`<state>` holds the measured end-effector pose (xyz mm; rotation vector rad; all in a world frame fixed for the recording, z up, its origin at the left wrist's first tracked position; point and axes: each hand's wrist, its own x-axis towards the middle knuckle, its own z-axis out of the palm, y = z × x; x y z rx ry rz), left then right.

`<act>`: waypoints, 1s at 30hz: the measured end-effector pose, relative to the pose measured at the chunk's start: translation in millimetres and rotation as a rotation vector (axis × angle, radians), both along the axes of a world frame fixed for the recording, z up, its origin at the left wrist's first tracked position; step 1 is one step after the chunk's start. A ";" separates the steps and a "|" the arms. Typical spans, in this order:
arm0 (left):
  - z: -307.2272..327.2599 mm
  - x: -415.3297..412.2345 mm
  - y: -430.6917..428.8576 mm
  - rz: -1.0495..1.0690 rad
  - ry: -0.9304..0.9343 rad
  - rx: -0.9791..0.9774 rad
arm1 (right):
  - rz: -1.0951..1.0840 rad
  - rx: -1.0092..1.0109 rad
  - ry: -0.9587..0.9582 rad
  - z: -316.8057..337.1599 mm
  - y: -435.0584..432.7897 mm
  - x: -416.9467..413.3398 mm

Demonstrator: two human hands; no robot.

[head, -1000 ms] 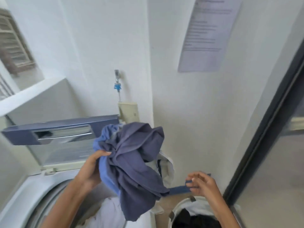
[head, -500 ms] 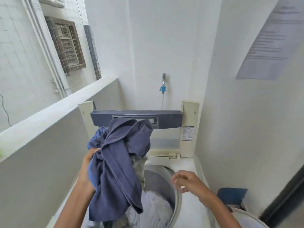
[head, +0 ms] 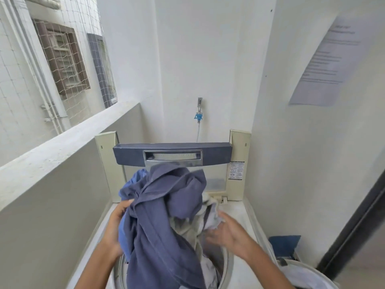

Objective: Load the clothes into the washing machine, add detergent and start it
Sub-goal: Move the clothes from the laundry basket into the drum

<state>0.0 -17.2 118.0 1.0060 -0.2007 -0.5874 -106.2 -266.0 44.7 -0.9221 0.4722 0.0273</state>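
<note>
Against the white wall, left hand clutches the bundle over the drum; right hand has just joined, grip unclear, so the drop looks next.

- You see through one head-worn wide-angle camera, looking forward and down.
- It stands close over the washing machine, facing the back wall.

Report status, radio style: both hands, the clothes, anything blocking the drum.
Left hand grips the clothes bundle; right hand open beside it, blurred. Bundle hangs over the drum. Lid up, nothing blocking.
</note>
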 end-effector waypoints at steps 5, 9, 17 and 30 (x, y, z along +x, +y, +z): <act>-32.9 16.5 6.5 -0.293 0.078 0.268 | -0.068 -0.079 -0.199 40.8 -36.1 10.3; -43.9 17.1 -7.8 -0.312 -0.042 0.537 | 0.015 -0.169 -0.257 64.1 -28.2 23.5; -23.3 10.1 -42.0 -0.399 -0.369 0.714 | 0.214 -0.295 -0.167 94.1 -9.6 33.5; -48.8 17.7 -45.6 -0.110 -0.595 0.677 | 0.359 -0.554 -0.255 114.1 -7.1 32.9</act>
